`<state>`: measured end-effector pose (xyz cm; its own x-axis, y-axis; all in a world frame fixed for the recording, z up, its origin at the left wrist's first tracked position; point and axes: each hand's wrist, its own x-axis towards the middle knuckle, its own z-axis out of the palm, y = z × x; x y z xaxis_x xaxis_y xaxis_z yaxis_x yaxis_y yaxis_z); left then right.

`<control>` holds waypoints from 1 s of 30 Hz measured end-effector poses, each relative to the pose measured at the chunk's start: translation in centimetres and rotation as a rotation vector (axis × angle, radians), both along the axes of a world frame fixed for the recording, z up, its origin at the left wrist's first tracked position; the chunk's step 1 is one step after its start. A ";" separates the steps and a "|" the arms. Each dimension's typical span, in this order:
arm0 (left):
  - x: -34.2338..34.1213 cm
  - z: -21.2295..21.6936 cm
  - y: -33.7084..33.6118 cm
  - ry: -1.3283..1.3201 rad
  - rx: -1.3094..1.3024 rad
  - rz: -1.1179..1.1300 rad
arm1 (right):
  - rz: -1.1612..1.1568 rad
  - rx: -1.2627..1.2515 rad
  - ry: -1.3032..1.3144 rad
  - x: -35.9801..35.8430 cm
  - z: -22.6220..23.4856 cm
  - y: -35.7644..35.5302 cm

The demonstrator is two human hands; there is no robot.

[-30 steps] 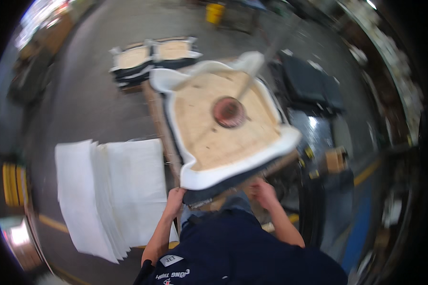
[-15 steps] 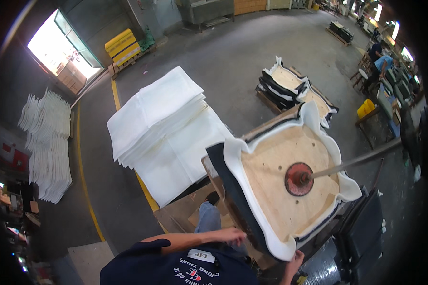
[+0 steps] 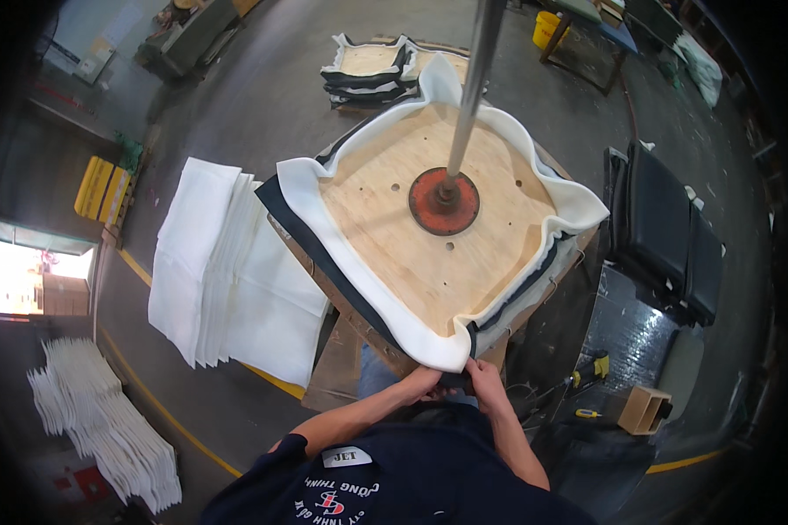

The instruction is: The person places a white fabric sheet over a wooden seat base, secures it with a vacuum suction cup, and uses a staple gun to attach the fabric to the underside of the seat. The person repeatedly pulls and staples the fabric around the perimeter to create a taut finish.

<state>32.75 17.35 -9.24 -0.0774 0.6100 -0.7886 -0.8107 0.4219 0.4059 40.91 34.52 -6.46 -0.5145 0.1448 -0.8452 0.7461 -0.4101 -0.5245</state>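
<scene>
A plywood seat board point(image 3: 394, 254) lies underside up in front of me, its edges wrapped by white padding point(image 3: 372, 306) that stands up wavily. Black cover material point(image 3: 311, 245) shows outside the padding. A red round disc point(image 3: 429, 214) on a metal rod point(image 3: 466, 114) rests on the board's middle. At the near corner, my left hand point(image 3: 422, 385) and my right hand point(image 3: 485, 383) are closed side by side on the black cover, just below the padding. Their fingertips are partly hidden.
White sheets point(image 3: 201, 262) are stacked at the left, with more piles point(image 3: 105, 411) lower left. Padded seat boards point(image 3: 376, 66) sit on a pallet beyond. Right of me are black cushions point(image 3: 661, 219), a yellow-black tool point(image 3: 593, 371), a screwdriver point(image 3: 588, 413) and a wooden box point(image 3: 643, 411).
My view has turned right, so the seat board appears nearer the middle. My left hand has come from the board's left side to the near corner, beside my right hand.
</scene>
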 end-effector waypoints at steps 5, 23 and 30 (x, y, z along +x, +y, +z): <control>1.6 -0.5 -1.8 0.406 0.032 0.155 | 0.010 -0.093 0.108 0.1 -1.1 -2.0; 2.8 -0.3 -1.3 0.704 -0.041 0.374 | 0.359 0.731 0.534 -0.5 -3.1 -2.8; 4.4 1.6 1.4 0.547 -0.143 0.285 | -0.050 0.509 0.330 1.0 -5.8 -1.0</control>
